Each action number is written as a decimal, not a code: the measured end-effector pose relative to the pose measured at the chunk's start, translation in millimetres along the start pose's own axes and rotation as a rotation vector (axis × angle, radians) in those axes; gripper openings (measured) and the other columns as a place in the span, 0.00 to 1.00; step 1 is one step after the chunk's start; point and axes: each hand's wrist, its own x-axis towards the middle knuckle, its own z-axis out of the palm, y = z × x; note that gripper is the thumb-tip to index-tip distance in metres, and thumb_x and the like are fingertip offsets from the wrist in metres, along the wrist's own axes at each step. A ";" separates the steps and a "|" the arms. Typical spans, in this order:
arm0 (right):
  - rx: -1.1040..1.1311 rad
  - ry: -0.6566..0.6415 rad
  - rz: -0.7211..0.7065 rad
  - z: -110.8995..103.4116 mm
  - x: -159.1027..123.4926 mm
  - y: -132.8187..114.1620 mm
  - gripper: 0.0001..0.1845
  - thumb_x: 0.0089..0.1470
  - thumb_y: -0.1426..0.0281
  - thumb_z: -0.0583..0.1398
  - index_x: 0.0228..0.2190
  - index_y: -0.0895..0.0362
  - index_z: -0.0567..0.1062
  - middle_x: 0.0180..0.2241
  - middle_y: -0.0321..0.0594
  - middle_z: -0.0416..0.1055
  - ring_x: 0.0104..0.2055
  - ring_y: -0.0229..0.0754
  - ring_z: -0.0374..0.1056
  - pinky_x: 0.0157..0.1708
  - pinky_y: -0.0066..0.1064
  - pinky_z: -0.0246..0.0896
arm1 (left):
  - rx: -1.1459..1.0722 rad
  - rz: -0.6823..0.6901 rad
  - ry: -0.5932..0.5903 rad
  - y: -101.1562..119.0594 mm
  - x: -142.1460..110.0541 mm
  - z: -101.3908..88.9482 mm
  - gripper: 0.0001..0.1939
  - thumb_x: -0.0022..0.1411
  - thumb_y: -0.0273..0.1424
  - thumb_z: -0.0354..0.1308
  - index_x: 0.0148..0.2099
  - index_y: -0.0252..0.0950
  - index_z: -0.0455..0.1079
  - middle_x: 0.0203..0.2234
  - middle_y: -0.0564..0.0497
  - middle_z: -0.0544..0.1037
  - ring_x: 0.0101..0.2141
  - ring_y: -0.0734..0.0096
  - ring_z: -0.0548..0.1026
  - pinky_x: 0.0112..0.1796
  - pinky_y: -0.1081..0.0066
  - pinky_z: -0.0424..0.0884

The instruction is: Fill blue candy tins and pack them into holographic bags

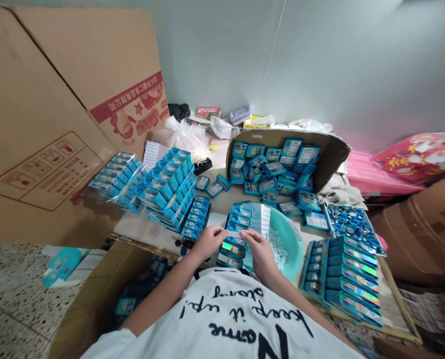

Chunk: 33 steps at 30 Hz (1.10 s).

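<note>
My left hand point(212, 240) and my right hand point(260, 249) meet in front of my body, each with thumb and fingers pinched. Between their fingertips stretches a thin pale strip point(233, 233), perhaps clear tape. It lies over or just above a row of small blue boxes point(232, 249) with shiny bands; whether it touches them I cannot tell. Next to my right hand is a turquoise basin point(296, 249) holding many small white pieces point(278, 249). Part of the basin's left side is hidden by a clear film and my hand.
Stacked blue boxes point(166, 187) stand at left, beside a large carton point(69, 99). Loose blue boxes fill a cut-open carton point(329, 169) behind. More rows point(344, 279) and a tray of blue-and-white round pieces point(351, 222) lie at right, near the table edge point(401, 304).
</note>
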 end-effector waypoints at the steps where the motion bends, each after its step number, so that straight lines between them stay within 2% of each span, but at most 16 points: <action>1: -0.011 0.032 -0.009 -0.1 0.9 4.0 0.19 0.33 0.56 0.74 0.25 0.55 0.81 0.41 0.43 0.77 0.48 0.52 0.70 0.44 0.39 0.66 | 0.012 -0.006 0.003 -1.3 0.4 0.7 0.21 0.62 0.47 0.54 0.26 0.35 0.69 0.21 0.56 0.69 0.27 0.71 0.67 0.32 0.72 0.61; 3: -0.028 0.083 -0.019 0.0 1.9 11.2 0.19 0.33 0.56 0.74 0.25 0.55 0.82 0.44 0.44 0.76 0.50 0.53 0.69 0.46 0.39 0.66 | 0.039 -0.015 0.017 -4.1 1.2 1.8 0.21 0.61 0.46 0.54 0.28 0.34 0.70 0.21 0.55 0.70 0.27 0.71 0.67 0.31 0.72 0.61; 5: -0.039 0.094 -0.015 0.6 1.8 16.0 0.19 0.34 0.56 0.73 0.26 0.55 0.82 0.40 0.44 0.78 0.46 0.53 0.71 0.45 0.41 0.67 | 0.067 -0.020 0.040 -6.7 2.3 2.3 0.21 0.61 0.46 0.54 0.28 0.34 0.71 0.21 0.56 0.69 0.26 0.71 0.66 0.31 0.72 0.60; 9: -0.068 0.052 0.003 2.1 0.4 18.9 0.18 0.36 0.56 0.73 0.27 0.56 0.83 0.32 0.44 0.79 0.39 0.53 0.74 0.39 0.42 0.70 | 0.120 -0.017 0.110 -11.1 4.8 1.7 0.21 0.61 0.46 0.54 0.25 0.35 0.67 0.19 0.57 0.66 0.25 0.72 0.64 0.30 0.72 0.58; 14: -0.113 0.008 -0.001 2.4 2.9 22.7 0.16 0.38 0.56 0.72 0.26 0.55 0.83 0.30 0.44 0.80 0.37 0.52 0.75 0.35 0.39 0.70 | 0.144 -0.011 0.149 -19.8 7.3 1.8 0.21 0.62 0.46 0.53 0.24 0.35 0.65 0.18 0.57 0.64 0.25 0.72 0.63 0.28 0.72 0.56; 19: -0.195 -0.008 -0.053 0.5 9.9 31.1 0.15 0.39 0.57 0.71 0.27 0.55 0.83 0.31 0.43 0.79 0.37 0.51 0.74 0.35 0.38 0.70 | 0.162 -0.027 0.161 -32.7 9.7 4.0 0.22 0.61 0.46 0.52 0.23 0.36 0.64 0.18 0.57 0.64 0.24 0.72 0.63 0.28 0.71 0.56; 27: -0.319 0.025 -0.186 0.4 16.4 35.1 0.11 0.38 0.60 0.70 0.22 0.54 0.82 0.27 0.38 0.72 0.36 0.49 0.69 0.37 0.37 0.65 | 0.115 -0.001 0.122 -40.0 11.6 1.6 0.19 0.62 0.45 0.53 0.26 0.37 0.64 0.21 0.56 0.65 0.27 0.71 0.62 0.31 0.71 0.57; 30: -0.327 0.011 -0.203 2.3 14.3 32.5 0.11 0.39 0.61 0.69 0.21 0.54 0.78 0.25 0.37 0.70 0.33 0.47 0.67 0.33 0.35 0.64 | 0.018 -0.025 0.087 -49.5 16.1 3.0 0.18 0.62 0.46 0.54 0.28 0.37 0.65 0.23 0.56 0.67 0.29 0.71 0.64 0.33 0.71 0.60; 33: -0.308 -0.024 -0.207 5.3 11.4 31.0 0.13 0.43 0.60 0.67 0.21 0.54 0.71 0.21 0.33 0.65 0.26 0.41 0.62 0.26 0.31 0.59 | -0.117 -0.110 0.024 -66.7 21.3 9.6 0.21 0.59 0.51 0.56 0.28 0.37 0.64 0.23 0.56 0.68 0.29 0.71 0.67 0.34 0.71 0.64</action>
